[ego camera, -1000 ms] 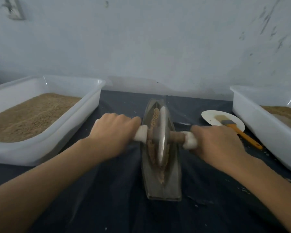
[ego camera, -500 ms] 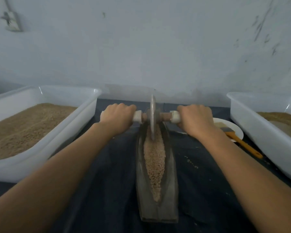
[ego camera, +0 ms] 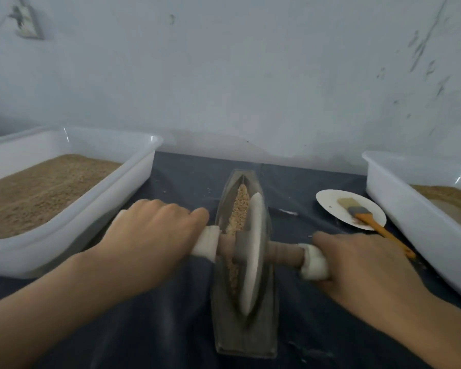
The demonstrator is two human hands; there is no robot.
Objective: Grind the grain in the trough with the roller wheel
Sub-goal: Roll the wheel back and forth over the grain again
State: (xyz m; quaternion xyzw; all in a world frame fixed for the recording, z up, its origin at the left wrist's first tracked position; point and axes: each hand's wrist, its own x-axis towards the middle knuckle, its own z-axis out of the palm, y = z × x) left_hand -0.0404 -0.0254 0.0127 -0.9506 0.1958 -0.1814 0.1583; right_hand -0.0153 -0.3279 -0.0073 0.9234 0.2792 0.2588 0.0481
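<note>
Mid-table on dark cloth [ego camera: 171, 328]: trough [ego camera: 244, 339], boat-shaped, long axis running from near edge straight away toward wall [ego camera: 250, 75], far tip pointing at wall. Grain [ego camera: 240, 206] lying along groove, visible mostly in far half, left of wheel.

Wheel [ego camera: 253, 251] standing on edge in groove, disc in line with trough, set around trough's middle and near half. Axle [ego camera: 282, 252] crossing trough at right angles, left to right, slightly tilted with right end nearer camera. White wrapping on both axle ends.

Left hand [ego camera: 149, 243] curled round left grip, knuckles up, fingers folded over white wrap. Right hand [ego camera: 362, 267] curled round right grip likewise, white wrap showing just inside fist. Both forearms reaching in from bottom corners.

Left of trough, well apart: white tub [ego camera: 96, 222] of brown grain. Right: second tub [ego camera: 410, 217], partly filled, cut off by frame. Between trough and right tub: plate [ego camera: 330, 203] with brush [ego camera: 367, 218] lying across it, orange handle hanging over rim toward near right.
</note>
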